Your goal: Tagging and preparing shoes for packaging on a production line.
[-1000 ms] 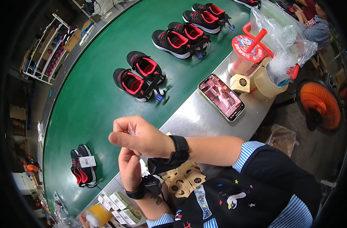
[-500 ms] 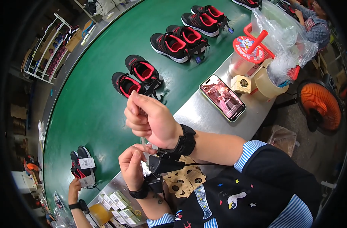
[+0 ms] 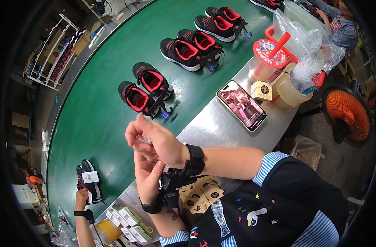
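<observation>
My right hand (image 3: 157, 142) is closed round a small bunch of clear plastic strands (image 3: 144, 139), which shows between its curled fingers. Just below it, my left hand (image 3: 148, 175) touches it, thumb raised and fingers bent; what they pinch, if anything, is hidden. Both wrists carry black straps with small devices. Beyond my hands, a pair of black-and-red sneakers (image 3: 145, 88) stands on the green belt (image 3: 110, 136), a blue tag (image 3: 165, 115) beside its heels. Several brown paper tags (image 3: 201, 193) lie in a pile by my wrists.
A phone (image 3: 241, 106), a lidded drink cup (image 3: 267, 61), a small box (image 3: 261, 90) and a beige container (image 3: 293, 88) stand on the metal ledge. Another person's hand (image 3: 82, 197) touches a tagged shoe pair (image 3: 89, 179). An orange fan (image 3: 346, 109) stands at right.
My right hand has moved down and left, and my left hand has come up against it. The sneakers on the belt have shifted slightly left, and a blue tag by the nearest pair now shows.
</observation>
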`<action>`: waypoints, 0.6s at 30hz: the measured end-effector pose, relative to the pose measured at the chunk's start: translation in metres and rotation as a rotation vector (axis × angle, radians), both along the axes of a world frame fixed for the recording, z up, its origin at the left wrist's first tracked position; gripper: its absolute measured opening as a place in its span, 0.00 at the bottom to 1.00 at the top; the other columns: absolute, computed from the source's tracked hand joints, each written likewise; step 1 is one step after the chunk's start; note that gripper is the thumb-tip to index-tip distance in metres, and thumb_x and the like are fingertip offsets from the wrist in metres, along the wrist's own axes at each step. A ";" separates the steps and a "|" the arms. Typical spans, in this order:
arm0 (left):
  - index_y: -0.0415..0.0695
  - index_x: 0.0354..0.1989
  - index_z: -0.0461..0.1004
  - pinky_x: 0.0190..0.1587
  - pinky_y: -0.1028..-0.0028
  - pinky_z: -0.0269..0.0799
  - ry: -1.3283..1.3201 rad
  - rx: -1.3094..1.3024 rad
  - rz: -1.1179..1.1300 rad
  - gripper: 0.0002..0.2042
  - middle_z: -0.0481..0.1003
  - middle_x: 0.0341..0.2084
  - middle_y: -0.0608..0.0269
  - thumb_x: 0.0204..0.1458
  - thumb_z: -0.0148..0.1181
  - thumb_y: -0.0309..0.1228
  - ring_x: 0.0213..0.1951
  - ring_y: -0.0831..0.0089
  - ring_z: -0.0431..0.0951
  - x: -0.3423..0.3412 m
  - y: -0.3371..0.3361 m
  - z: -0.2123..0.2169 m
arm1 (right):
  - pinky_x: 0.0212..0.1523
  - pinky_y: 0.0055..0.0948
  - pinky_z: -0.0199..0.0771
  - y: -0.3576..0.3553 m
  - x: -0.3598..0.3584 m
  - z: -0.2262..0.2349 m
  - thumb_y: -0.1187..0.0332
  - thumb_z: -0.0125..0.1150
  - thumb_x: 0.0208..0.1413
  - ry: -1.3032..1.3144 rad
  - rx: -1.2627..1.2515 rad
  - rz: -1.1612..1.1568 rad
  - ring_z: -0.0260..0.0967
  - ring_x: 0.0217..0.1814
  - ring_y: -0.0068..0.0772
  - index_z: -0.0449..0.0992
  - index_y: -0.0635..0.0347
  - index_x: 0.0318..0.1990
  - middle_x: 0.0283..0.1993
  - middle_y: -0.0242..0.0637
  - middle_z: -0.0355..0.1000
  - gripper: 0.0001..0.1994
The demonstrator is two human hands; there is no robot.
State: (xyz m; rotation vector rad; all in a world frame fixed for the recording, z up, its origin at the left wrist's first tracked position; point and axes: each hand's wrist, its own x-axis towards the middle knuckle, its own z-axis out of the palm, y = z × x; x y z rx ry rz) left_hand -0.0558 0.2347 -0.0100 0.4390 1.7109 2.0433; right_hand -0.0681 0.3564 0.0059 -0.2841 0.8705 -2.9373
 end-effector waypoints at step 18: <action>0.36 0.25 0.66 0.19 0.75 0.62 -0.085 0.463 0.016 0.09 0.65 0.16 0.58 0.46 0.49 0.31 0.18 0.72 0.63 -0.010 -0.012 -0.005 | 0.13 0.18 0.41 0.022 -0.013 -0.010 0.47 0.31 0.57 -0.078 -0.511 -0.017 0.40 0.13 0.17 0.67 0.54 0.27 0.14 0.24 0.46 0.23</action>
